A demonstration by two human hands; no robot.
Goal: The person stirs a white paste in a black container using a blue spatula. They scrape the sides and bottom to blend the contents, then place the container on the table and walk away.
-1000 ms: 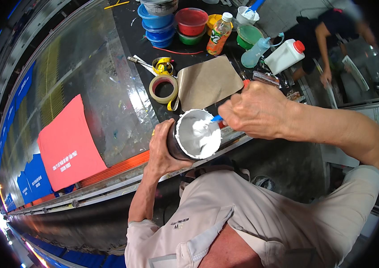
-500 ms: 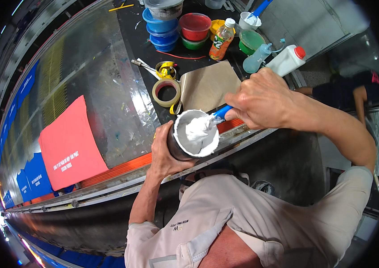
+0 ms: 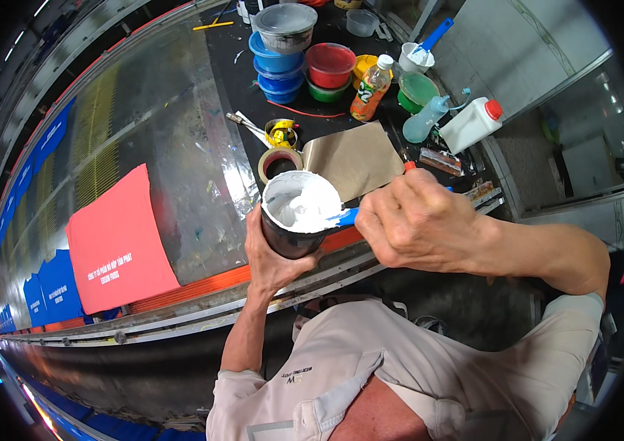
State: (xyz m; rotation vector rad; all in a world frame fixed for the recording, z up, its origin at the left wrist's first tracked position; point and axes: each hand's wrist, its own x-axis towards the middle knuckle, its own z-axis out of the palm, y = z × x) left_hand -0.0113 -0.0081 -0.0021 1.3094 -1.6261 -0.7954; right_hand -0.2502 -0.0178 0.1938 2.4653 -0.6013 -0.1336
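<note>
My left hand (image 3: 268, 257) is wrapped round a black tub (image 3: 290, 242) with a white-smeared rim, holding it tilted above the table's near edge. Thick white paste (image 3: 304, 211) coats the inside. In my right hand (image 3: 418, 220), closed in a fist, is a blue-handled spatula (image 3: 348, 217). Its paste-covered end rests at the tub's right rim, and its tip is hidden in the white paste. Just beyond the tub lie a roll of tape (image 3: 268, 163) and a brown sheet (image 3: 363, 158).
Farther back stand blue lidded tubs (image 3: 279, 66), a red tub (image 3: 329, 65), an orange drink bottle (image 3: 371, 92), a squeeze bottle (image 3: 424, 121) and a white jug (image 3: 471, 126). A yellow tape measure (image 3: 281, 134) lies behind the tape roll. Red printed fabric (image 3: 117, 235) lies at left.
My right hand has come down toward me, drawing the spatula from inside the tub to its right rim. The tub has tilted and shifted slightly. The person at right is now mostly hidden behind my arm.
</note>
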